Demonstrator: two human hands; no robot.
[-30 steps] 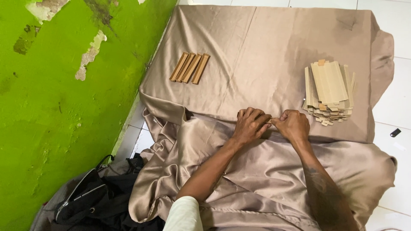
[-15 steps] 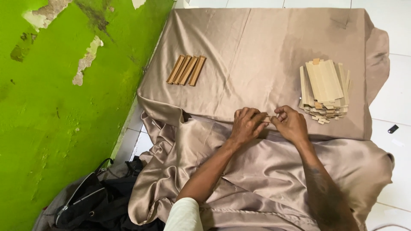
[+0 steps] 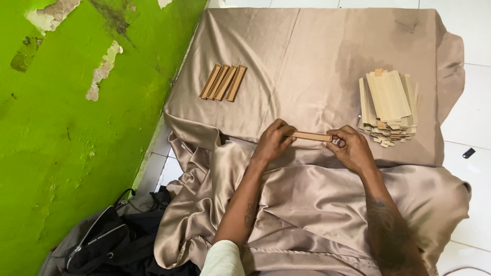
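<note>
Holding a slim tan box [image 3: 312, 136] level between both hands, above the satin cloth [image 3: 307, 61].

Left hand [image 3: 273, 142] fingers curl over the box's left end; right hand [image 3: 350, 148] fingers pinch its right end; both forearms reach up from the lower edge, converging. Four like boxes [image 3: 223, 82] lie side by side on the cloth, up left and well apart; a stack of flat tan blanks [image 3: 388, 105] sits just beyond the right hand. A green wall [image 3: 66, 128] stands left, a black bag [image 3: 107, 243] below it. Half a second earlier the hands met, knuckles nearly touching; now they are spread with the box's length showing between them.
</note>
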